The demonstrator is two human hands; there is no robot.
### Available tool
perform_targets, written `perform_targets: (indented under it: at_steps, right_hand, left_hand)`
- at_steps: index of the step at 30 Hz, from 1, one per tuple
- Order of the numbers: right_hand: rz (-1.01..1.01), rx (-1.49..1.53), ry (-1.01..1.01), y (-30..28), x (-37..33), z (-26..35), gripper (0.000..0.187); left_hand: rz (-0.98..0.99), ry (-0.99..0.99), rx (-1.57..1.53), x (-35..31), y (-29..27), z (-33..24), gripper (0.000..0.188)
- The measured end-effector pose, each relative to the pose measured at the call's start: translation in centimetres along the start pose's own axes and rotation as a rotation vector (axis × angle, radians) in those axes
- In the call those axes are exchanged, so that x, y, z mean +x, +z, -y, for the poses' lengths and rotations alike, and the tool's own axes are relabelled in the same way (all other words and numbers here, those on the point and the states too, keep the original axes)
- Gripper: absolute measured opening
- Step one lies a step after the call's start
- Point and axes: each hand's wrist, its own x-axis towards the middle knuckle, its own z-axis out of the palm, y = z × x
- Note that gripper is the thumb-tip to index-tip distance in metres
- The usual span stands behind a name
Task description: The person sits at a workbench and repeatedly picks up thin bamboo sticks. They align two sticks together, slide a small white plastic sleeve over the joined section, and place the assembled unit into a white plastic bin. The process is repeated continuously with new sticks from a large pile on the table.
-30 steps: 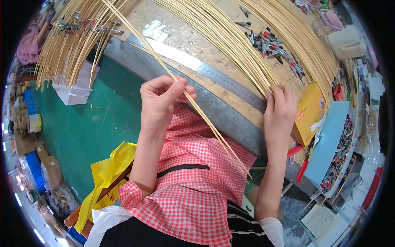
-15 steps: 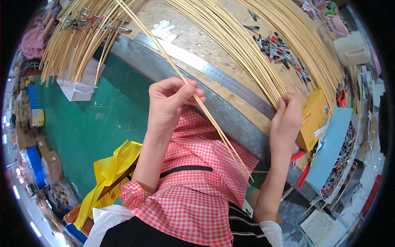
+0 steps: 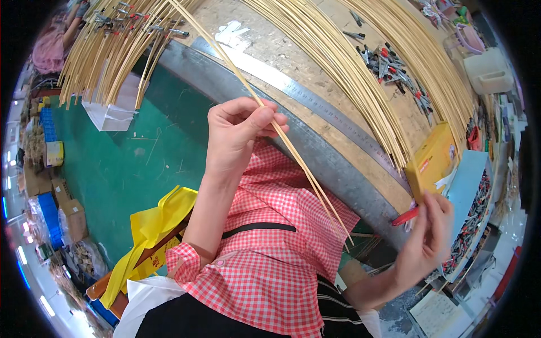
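Note:
Two thin bamboo strips cross my lap at a slant, pinched between the thumb and fingers of my left hand. Their lower ends spread slightly apart over my red-checked apron. My right hand is at the bench's right edge, fingers curled and a little blurred. Beside its thumb is a red handle; whether the fingers grip it or anything else cannot be made out. A yellow box stands just beyond that hand.
A steel ruler lies along the bench's metal edge. Bundles of bamboo strips cover the bench, with small clips between them. More clipped strips overhang at left. A blue box of clips stands right.
My right hand has left the ends of the bench strips and moved down and right to beside the red handle. My left hand keeps its pinch on the two strips.

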Motion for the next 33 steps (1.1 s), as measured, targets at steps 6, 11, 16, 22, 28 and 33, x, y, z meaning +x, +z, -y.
perform_targets:
  at_steps: [6,11,16,22,28,33]
  right_hand:
    - [-0.062,-0.038,-0.062,-5.1,-0.2,-0.6,0.021]
    - [-0.052,-0.032,-0.064,-6.9,-0.1,-2.6,0.020]
    - [-0.384,-0.015,0.120,-8.9,0.0,-4.9,0.023]
    - [-0.255,0.142,0.210,-3.8,0.2,-2.8,0.019]
    - [0.376,0.713,0.212,7.5,-2.0,0.3,0.014]
    - [0.591,0.890,0.420,8.6,-2.5,0.7,0.014]
  left_hand:
    - [0.002,-0.003,-0.009,-0.2,0.3,0.0,0.012]
    - [0.017,-0.003,0.005,-0.1,0.2,0.1,0.014]
    - [0.015,-0.008,0.036,-0.1,-0.1,0.1,0.015]
    - [0.025,-0.030,0.035,0.0,0.8,0.4,0.014]
    - [0.043,0.006,-0.009,-0.2,0.3,0.0,0.012]
    - [-0.002,0.044,0.077,-0.3,0.0,-0.3,0.017]
